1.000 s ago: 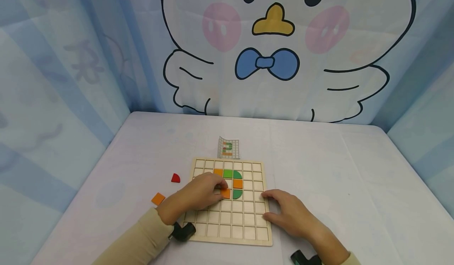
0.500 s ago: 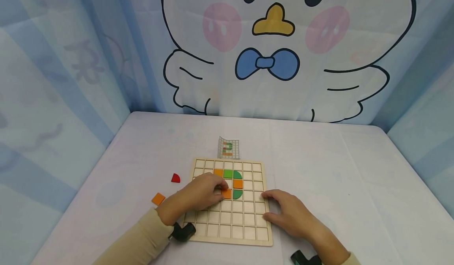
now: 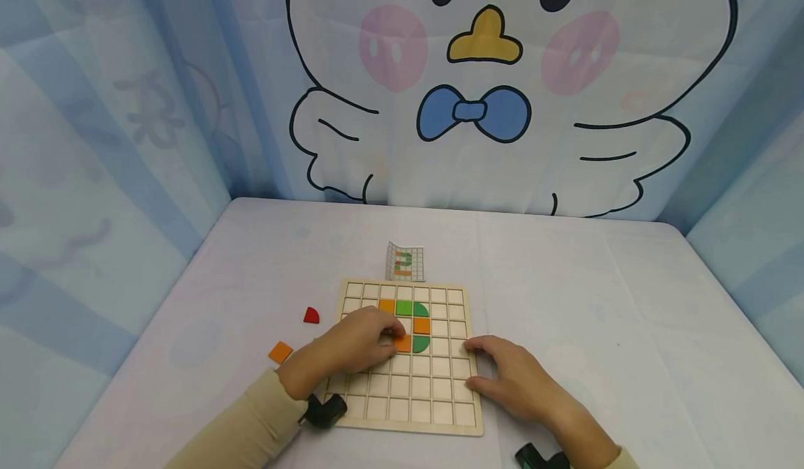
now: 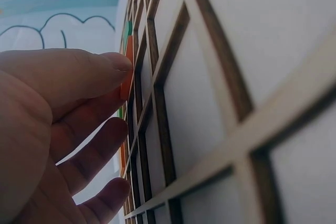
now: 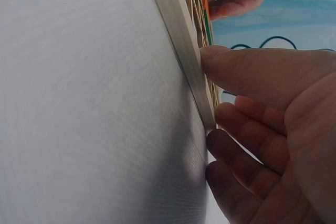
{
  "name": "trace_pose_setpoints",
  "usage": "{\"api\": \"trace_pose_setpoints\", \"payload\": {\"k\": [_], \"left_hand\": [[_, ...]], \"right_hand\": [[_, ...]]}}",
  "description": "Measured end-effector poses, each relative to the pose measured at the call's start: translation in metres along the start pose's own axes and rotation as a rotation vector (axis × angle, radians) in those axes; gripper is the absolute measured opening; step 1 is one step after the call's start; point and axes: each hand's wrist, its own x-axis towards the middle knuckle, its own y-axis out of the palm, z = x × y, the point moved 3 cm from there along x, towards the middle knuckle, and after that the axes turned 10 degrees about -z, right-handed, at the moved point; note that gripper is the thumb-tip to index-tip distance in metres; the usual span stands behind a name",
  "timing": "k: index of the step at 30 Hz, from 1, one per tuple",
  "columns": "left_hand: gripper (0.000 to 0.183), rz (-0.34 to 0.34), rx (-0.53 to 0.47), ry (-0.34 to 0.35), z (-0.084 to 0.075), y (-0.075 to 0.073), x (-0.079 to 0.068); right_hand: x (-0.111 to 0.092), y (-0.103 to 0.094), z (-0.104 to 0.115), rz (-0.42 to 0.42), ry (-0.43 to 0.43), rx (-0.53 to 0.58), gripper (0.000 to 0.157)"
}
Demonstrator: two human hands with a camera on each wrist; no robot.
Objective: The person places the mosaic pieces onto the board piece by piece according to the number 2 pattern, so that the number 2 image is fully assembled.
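My left hand (image 3: 358, 340) is over the gridded wooden board (image 3: 389, 407), pinching an orange square tile (image 3: 402, 344) between thumb and fingers. In the left wrist view the thumb presses on this orange tile (image 4: 126, 66), low against the grid. Just right of it sits a green rounded tile (image 3: 420, 344). Above are an orange tile (image 3: 421, 325), a green rounded tile (image 3: 420, 308), a light green square (image 3: 404, 307) and another orange tile (image 3: 386, 305). My right hand (image 3: 518, 378) touches the board's right edge with thumb and fingertips, fingers loosely extended, as the right wrist view also shows.
Left of the board lie a red quarter-round tile (image 3: 310, 315) and a loose orange square (image 3: 280, 352). A small pattern card (image 3: 405, 263) lies behind the board. The white-covered table (image 3: 597, 301) meets a printed curtain (image 3: 490, 169) at the back.
Almost nothing differs: the orange tile under my left fingers has shifted very slightly right, towards the green rounded tile. My right hand stays at the board's edge.
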Motion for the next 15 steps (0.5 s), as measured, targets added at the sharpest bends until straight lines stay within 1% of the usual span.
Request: {"api": "trace_pose_setpoints", "payload": {"k": [8, 15], "left_hand": [[0.019, 0.003, -0.009, 0.007, 0.0, 0.0001, 0.0001], [0.019, 0.001, 0.001, 0.025, 0.0006, 0.0004, 0.0]], "right_hand": [[-0.0004, -0.0001, -0.0006, -0.002, -0.017, 0.001, 0.047], [0.0, -0.0001, 0.0001, 0.003, -0.01, -0.003, 0.047]]}}
